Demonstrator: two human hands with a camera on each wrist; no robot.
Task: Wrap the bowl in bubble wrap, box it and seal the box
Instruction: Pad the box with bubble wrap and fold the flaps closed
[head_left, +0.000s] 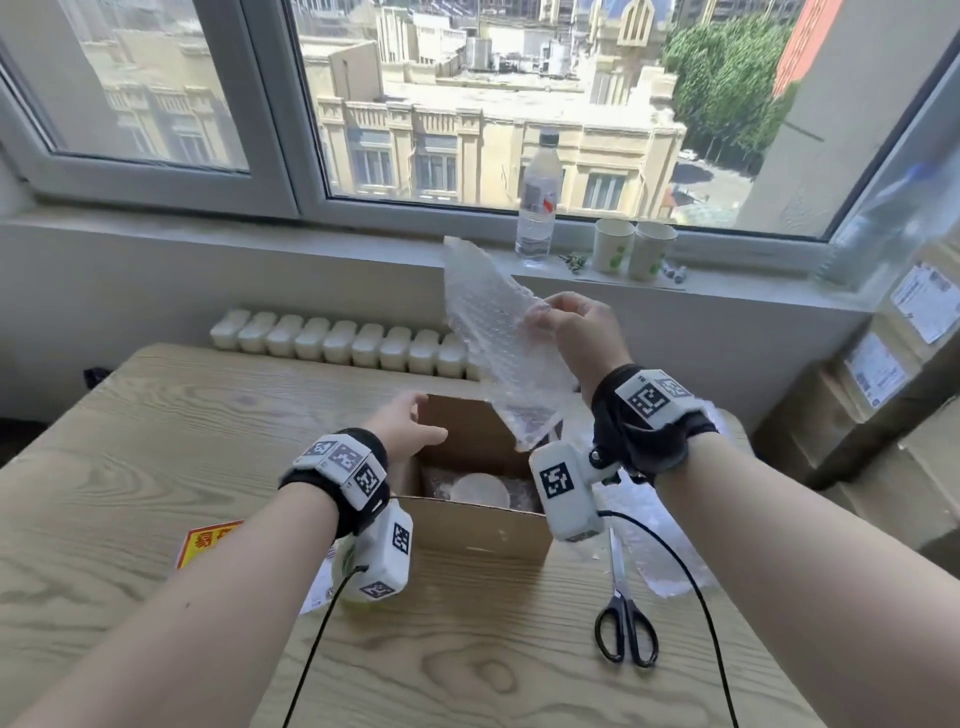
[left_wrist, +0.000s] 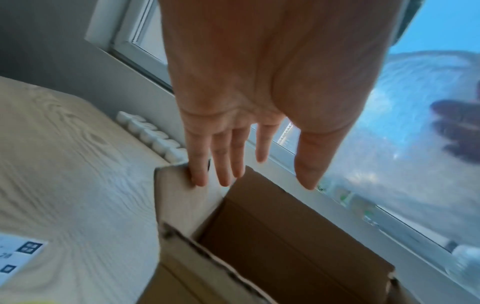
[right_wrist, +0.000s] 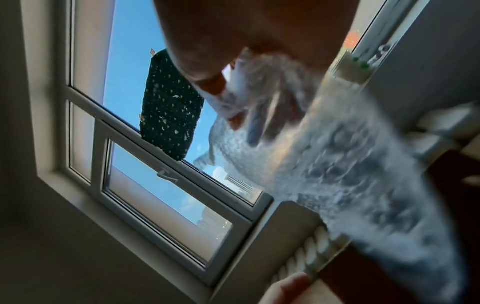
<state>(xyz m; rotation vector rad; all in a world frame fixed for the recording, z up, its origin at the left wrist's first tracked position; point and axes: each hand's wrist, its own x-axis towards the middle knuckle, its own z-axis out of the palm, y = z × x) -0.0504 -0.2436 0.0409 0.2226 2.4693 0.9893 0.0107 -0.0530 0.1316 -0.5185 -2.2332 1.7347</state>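
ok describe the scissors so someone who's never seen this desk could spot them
Start at the open cardboard box in the middle of the wooden table. Just right of its near corner lie the scissors, blades pointing away. Their black looped handles set them apart from the clear bubble wrap scrap alongside.

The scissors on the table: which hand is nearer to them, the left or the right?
The right. The right hand is raised above the box's far right side, holding bubble wrap; the scissors lie on the table under that forearm. The left hand reaches over the box's left flap, farther away.

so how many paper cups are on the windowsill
2, side by side on the windowsill right of the water bottle: the left cup and the right cup. None looks hidden.
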